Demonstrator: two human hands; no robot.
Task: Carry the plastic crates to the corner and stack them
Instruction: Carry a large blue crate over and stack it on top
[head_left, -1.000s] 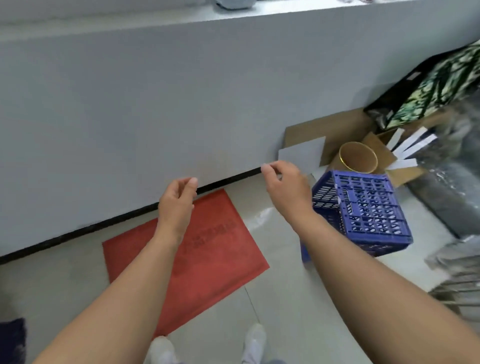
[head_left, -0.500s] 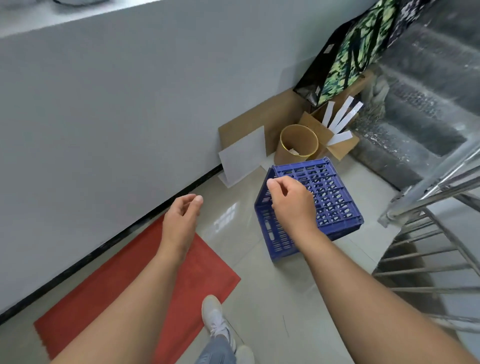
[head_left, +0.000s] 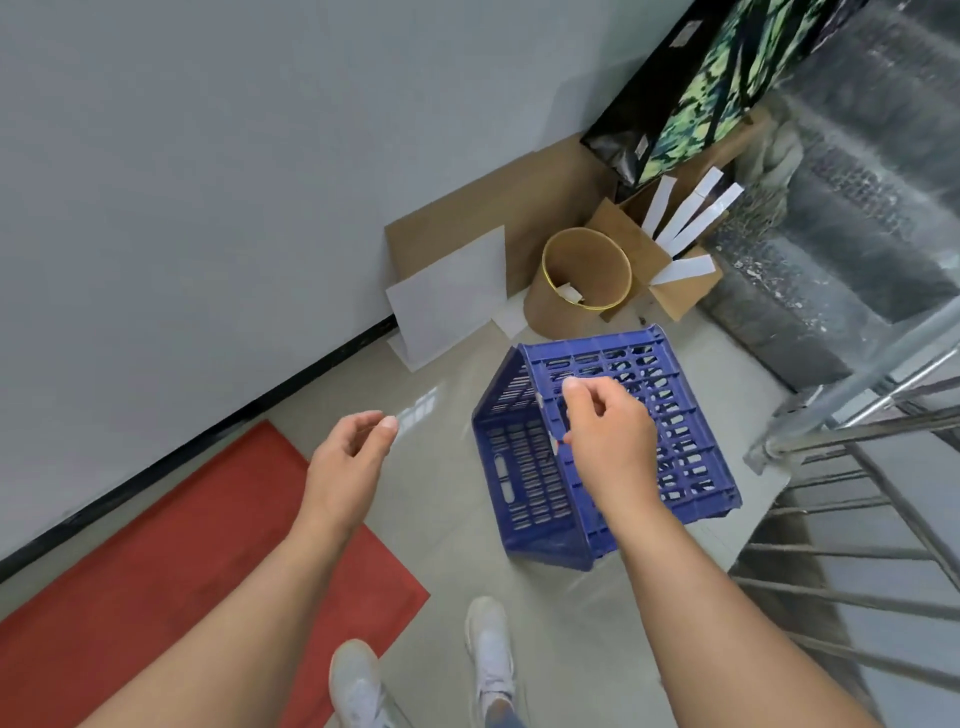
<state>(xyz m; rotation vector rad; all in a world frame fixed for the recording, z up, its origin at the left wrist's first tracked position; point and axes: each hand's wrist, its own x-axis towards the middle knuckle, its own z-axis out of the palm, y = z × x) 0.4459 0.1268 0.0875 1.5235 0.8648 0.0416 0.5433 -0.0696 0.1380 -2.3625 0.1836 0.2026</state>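
A grey wall (head_left: 208, 182) runs along the left, meeting a pale tiled floor (head_left: 447, 525) at a dark skirting strip. A red mat (head_left: 156, 597) lies flat on the floor beside the wall. To the right stand metal stair railings (head_left: 857, 519). In the corner, cardboard sheets (head_left: 540, 208) lean on the wall, near a round cardboard tub (head_left: 576, 291) and an open box (head_left: 670, 270) holding white strips. The blue crate (head_left: 524, 478) sits upside down on the floor, just in front of the tub. The right hand (head_left: 608, 441) hovers over the crate, fingers loosely curled and holding nothing; whether it touches the crate cannot be told. The left hand (head_left: 348, 457) hangs above the floor left of the crate, fingers relaxed and empty. Two white shoes (head_left: 488, 649) stand below.
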